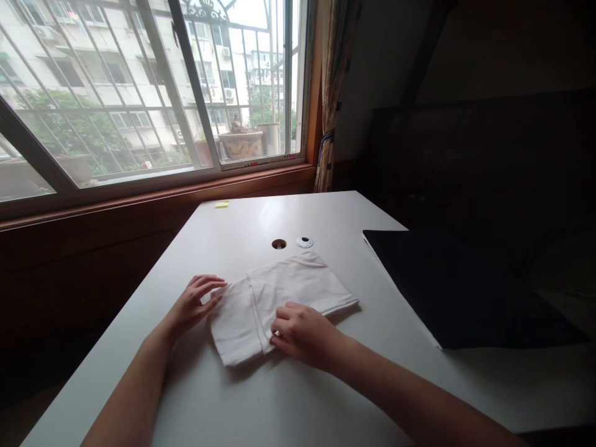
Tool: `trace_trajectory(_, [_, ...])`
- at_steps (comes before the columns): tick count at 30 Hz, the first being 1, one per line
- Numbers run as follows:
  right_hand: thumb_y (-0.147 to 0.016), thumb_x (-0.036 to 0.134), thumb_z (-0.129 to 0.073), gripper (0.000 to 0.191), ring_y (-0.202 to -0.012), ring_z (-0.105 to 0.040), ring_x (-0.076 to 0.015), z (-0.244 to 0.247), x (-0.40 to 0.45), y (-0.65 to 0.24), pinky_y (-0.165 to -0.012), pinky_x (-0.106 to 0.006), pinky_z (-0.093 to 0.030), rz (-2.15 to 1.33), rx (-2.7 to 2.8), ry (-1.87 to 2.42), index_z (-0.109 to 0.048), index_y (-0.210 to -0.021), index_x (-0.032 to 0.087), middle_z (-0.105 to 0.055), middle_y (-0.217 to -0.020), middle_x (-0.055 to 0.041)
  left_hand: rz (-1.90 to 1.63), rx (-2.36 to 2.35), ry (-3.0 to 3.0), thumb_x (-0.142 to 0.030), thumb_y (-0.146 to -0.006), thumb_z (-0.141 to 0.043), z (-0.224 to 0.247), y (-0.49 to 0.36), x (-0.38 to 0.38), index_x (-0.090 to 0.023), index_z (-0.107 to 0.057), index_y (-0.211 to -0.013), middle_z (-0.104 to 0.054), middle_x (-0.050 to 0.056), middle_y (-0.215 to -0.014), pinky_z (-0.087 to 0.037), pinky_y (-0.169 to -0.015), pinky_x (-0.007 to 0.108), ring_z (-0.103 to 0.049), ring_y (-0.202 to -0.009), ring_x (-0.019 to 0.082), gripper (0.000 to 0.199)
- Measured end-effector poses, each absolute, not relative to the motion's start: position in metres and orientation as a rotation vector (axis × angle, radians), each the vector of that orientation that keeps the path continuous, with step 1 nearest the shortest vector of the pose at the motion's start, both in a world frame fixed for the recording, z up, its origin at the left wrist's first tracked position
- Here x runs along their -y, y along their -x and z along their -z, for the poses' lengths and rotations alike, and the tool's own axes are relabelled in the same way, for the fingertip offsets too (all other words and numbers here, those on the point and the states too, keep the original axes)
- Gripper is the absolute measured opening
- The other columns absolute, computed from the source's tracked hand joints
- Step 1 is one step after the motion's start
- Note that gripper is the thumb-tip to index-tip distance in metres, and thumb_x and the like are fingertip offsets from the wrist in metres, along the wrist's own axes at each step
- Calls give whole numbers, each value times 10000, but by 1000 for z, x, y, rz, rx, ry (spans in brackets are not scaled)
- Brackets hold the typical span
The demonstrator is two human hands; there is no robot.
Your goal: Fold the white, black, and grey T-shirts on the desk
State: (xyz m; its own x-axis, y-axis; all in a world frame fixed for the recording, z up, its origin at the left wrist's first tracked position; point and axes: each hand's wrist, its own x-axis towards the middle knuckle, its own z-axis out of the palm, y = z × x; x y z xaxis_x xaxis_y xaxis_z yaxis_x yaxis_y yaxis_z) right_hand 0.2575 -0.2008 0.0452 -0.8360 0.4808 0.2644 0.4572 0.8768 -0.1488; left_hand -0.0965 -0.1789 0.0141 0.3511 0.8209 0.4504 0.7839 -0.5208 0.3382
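Observation:
A folded white cloth [298,279] lies on the white table [279,403], with a folded edge running across its left part. At the cloth's upper left corner is my left hand [198,301], its fingers apart and the tips at the fabric's edge. My right hand [300,332] rests at the near side of the cloth, its fingers curled in a pinch on the folded edge.
A black sheet [475,292] lies on the table's right side. Beyond the cloth are a round hole [279,244] and a white round cover [305,242]. A yellow note [222,203] sits near the far left corner. Behind stand a barred window and a curtain [333,93].

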Motion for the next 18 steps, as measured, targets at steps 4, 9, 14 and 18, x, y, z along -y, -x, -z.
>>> trace_trajectory(4, [-922, 209, -636, 146, -760, -532, -157, -42, 203, -253, -613, -298, -334, -60, 2740, 699, -611, -778, 200, -637, -843, -10, -912, -1500, -2536, -339, -982, -624, -15, 97, 179, -299, -715, -1230, -712, 64, -1239, -511, -1027, 420, -604, -1185, 246, 268])
trace_trajectory(9, [-910, 194, -614, 102, -765, -509, -160, -51, 206, -250, -626, -305, -316, -34, 2690, 702, -592, -811, 201, -627, -864, -17, -915, -1515, -2538, -346, -975, -633, -17, 96, 180, -309, -721, -1226, -718, 58, -1231, -514, -1021, 416, -611, -1178, 248, 268])
trace_trajectory(14, [-938, 205, -584, 109, -789, -499, -175, -60, 213, -249, -654, -315, -331, -3, 2726, 612, -585, -829, 205, -619, -878, -27, -918, -1496, -2524, -331, -978, -625, -18, 93, 181, -309, -719, -1218, -721, 55, -1224, -516, -1017, 409, -616, -1166, 242, 259])
trace_trajectory(18, [-964, 231, -560, 128, -801, -503, -189, -52, 222, -248, -668, -329, -356, 30, 2774, 561, -587, -842, 205, -617, -888, -34, -863, -1493, -2522, -323, -959, -641, -16, 91, 181, -314, -709, -1247, -711, 60, -1244, -519, -1021, 417, -610, -1168, 248, 297])
